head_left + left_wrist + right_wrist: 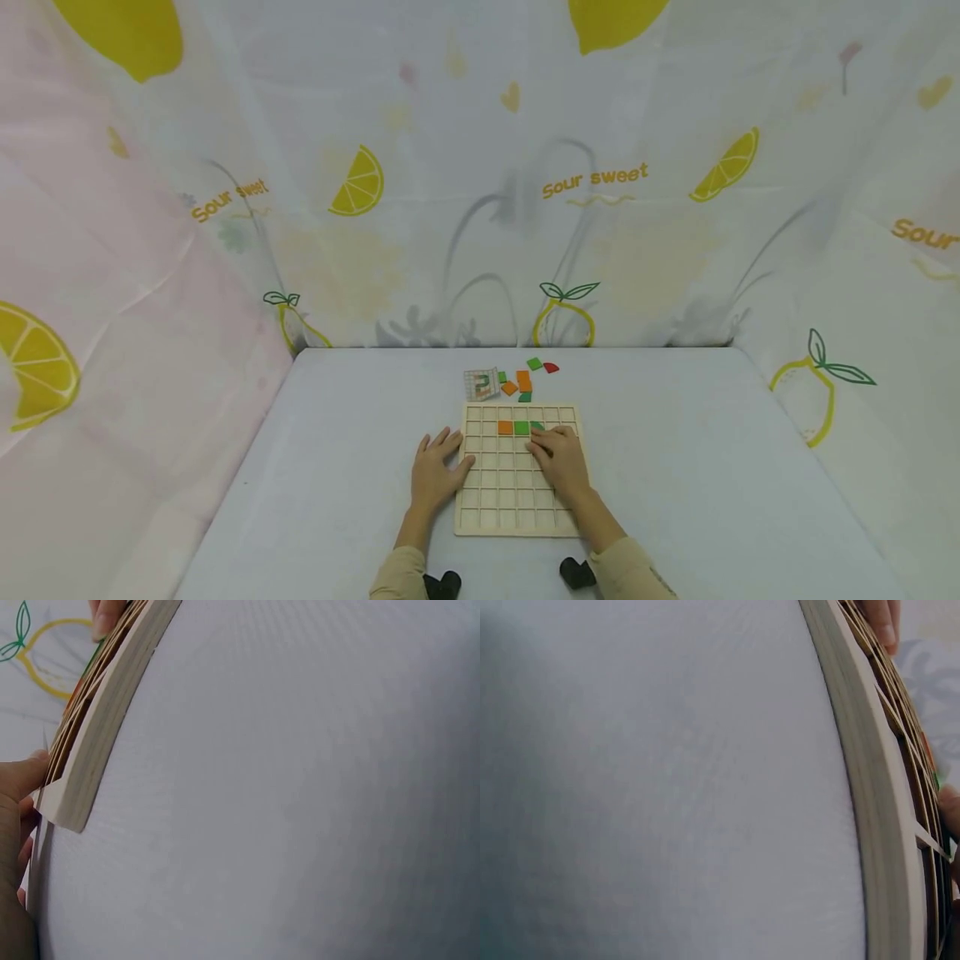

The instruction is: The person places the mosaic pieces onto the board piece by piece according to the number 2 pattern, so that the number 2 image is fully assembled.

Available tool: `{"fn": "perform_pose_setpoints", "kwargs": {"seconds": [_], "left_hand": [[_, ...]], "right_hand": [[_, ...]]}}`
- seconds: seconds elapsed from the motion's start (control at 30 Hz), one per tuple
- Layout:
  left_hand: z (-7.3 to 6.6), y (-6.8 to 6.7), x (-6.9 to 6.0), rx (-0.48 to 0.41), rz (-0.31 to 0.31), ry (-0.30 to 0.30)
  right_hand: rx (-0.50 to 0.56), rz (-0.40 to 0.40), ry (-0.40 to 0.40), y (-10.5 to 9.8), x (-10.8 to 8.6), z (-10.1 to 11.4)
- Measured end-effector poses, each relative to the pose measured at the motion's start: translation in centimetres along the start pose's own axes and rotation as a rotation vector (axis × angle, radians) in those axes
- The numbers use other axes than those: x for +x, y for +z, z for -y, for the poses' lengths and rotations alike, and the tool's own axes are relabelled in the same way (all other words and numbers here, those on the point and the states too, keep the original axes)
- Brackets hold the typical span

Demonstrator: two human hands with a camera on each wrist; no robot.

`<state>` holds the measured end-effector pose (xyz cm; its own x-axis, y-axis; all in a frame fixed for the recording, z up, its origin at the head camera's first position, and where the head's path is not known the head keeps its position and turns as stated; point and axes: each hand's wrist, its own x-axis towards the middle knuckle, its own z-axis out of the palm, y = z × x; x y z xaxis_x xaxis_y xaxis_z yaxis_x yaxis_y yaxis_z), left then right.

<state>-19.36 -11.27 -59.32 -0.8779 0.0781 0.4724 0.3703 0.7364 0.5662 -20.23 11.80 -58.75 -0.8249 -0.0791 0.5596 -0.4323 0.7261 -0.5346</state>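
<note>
A pale wooden grid board (517, 533) lies on the table. In one of its upper rows sit an orange square (505, 427), a green square (521, 427) and a darker green curved piece (537, 426), side by side. My right hand (564, 467) reaches over the board's right side, a fingertip touching the curved piece and partly covering it; the thumb rests lower, apart from that fingertip. At the board's left edge, my left hand (435, 477) has its fingers spread and its thumb on the rim. The left wrist view shows this thumb (30, 774) against the board's corner.
Behind the board lie a small printed grid card (481, 384), orange pieces (524, 382), a green square (534, 364), a red curved piece (551, 367) and other green pieces. Two black objects (444, 586) (577, 573) are near my sleeves at the front. A lemon-print curtain stands behind the table.
</note>
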Motion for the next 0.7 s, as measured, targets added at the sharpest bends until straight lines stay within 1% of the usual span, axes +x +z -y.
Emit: {"fn": "perform_pose_setpoints", "kwargs": {"seconds": [0.07, 0.13, 0.23, 0.3, 0.37, 0.47, 0.53, 0.63, 0.7], "left_hand": [[0.0, 0.0, 0.0, 0.0, -0.002, 0.002], [0.0, 0.0, 0.0, -0.001, -0.005, 0.002], [0.0, 0.1, -0.1, 0.0, -0.005, -0.002], [0.1, 0.1, -0.1, -0.002, -0.003, -0.007], [0.1, 0.1, -0.3, -0.002, -0.001, -0.008], [0.2, 0.1, -0.4, -0.01, 0.0, -0.008], [0.2, 0.2, -0.4, -0.006, 0.004, -0.011], [0.3, 0.3, -0.3, -0.009, 0.001, -0.016], [0.3, 0.3, -0.2, -0.007, -0.004, -0.014]], "right_hand": [[0.012, 0.034, 0.004, -0.3, 0.1, 0.1], [0.04, 0.075, 0.027, -0.6, 0.3, 0.0], [0.106, 0.109, 0.072, -0.9, 0.9, -0.2], [0.146, 0.102, 0.102, -1.0, 1.6, -0.6], [0.164, 0.08, 0.117, -1.0, 2.4, -1.2], [0.153, 0.034, 0.125, -0.9, 4.0, -2.1], [0.135, 0.018, 0.132, -0.8, 5.2, -2.8], [0.107, 0.038, 0.166, -0.8, 6.8, -3.6], [0.087, 0.055, 0.179, -0.7, 7.5, -3.9]]}}
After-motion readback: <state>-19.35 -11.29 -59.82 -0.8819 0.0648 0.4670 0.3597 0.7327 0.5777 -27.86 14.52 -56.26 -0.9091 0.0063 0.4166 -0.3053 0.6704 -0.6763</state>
